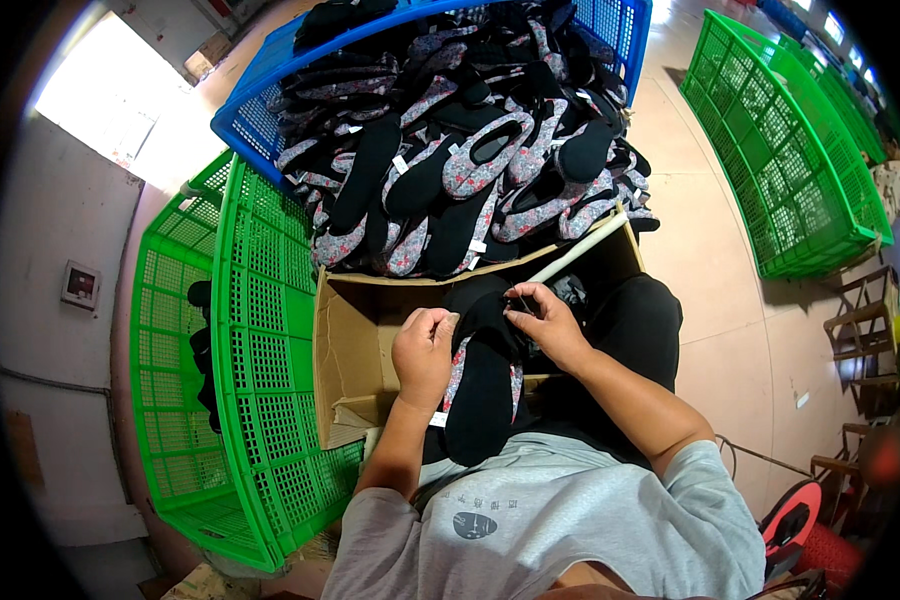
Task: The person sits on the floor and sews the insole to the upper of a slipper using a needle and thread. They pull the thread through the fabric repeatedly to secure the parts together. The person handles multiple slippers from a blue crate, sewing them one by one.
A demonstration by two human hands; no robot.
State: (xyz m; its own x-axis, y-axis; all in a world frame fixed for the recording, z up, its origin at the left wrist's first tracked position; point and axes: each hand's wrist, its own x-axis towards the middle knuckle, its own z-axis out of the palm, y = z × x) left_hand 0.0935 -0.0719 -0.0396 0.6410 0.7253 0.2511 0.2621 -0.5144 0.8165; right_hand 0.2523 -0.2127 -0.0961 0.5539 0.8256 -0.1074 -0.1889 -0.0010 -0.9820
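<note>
A slipper [485, 395] with a black sole and grey-and-red floral sides lies sole up on my lap, a white tag at its edge. My left hand [425, 355] is closed beside its left side, thumb and index finger pressed together. Whatever that pinch holds is too small to make out. At the slipper's far end, my right hand [548, 325] is closed too, thumb and forefinger pinched by a thin dark line that I cannot identify. Just beyond both hands stands an open cardboard box [350, 345], with a pale tube [580, 246] lying across its right part.
A blue crate [245, 125] heaped with similar floral slippers [485, 155] stands beyond the box. Green plastic crates [265, 370] rise close on my left. Another green crate [770, 150] stands on the tiled floor [715, 300] to the right, near wooden stools [860, 325].
</note>
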